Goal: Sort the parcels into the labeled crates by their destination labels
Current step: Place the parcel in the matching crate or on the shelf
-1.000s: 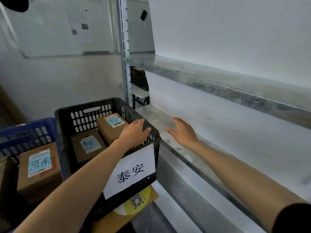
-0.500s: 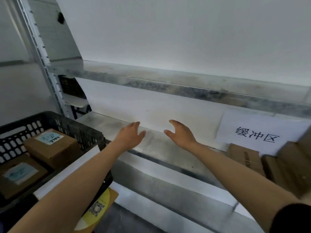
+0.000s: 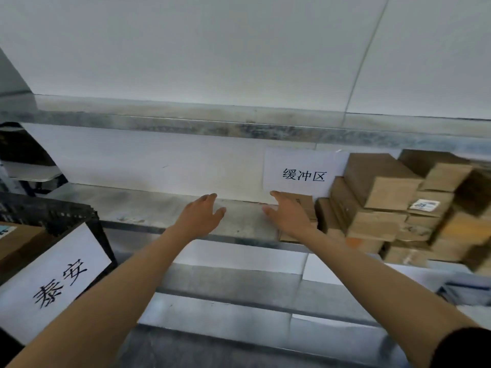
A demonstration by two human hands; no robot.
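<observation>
Your left hand (image 3: pixel 199 216) and right hand (image 3: pixel 288 217) have swung from the black crate (image 3: pixel 47 211) toward the parcel stack (image 3: pixel 377 187), fingers loosely spread, 0 parcels held: next pick pending.

gap on metal shelf (image 3: pixel 148 208) between black crate (image 3: pixel 53 211) and stacked parcels (image 3: pixel 382 197) — passable | upper shelf (image 3: pixel 239 128) caps it

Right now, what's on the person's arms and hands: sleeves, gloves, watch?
Left hand and right hand are bare: no gloves, rings or watch visible. Left forearm shows no sleeve in frame. A dark sleeve ends on the right arm at the lower right corner.
</observation>
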